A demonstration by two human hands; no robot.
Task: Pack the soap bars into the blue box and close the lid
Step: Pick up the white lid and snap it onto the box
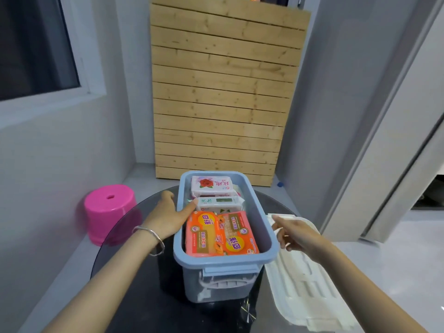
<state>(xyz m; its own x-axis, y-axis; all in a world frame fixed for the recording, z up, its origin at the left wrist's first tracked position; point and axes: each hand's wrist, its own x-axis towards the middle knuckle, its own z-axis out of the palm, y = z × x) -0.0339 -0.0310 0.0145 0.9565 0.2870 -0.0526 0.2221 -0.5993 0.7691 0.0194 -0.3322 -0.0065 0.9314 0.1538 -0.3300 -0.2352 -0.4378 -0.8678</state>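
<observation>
The blue box [223,259] stands open on a round dark glass table [134,239]. Inside lie several wrapped soap bars: two orange ones [222,233] at the near end, a white and green one [219,204] in the middle, and a white one with a red rose [212,185] at the far end. My left hand [165,216] rests against the box's left rim, thumb over the edge, fingers apart. My right hand [296,233] hovers open over the white lid [307,287], which lies flat just right of the box.
A pink plastic stool [109,210] stands on the floor left of the table. A wooden slatted panel [221,92] leans against the far wall. A sliding door frame [394,140] runs along the right.
</observation>
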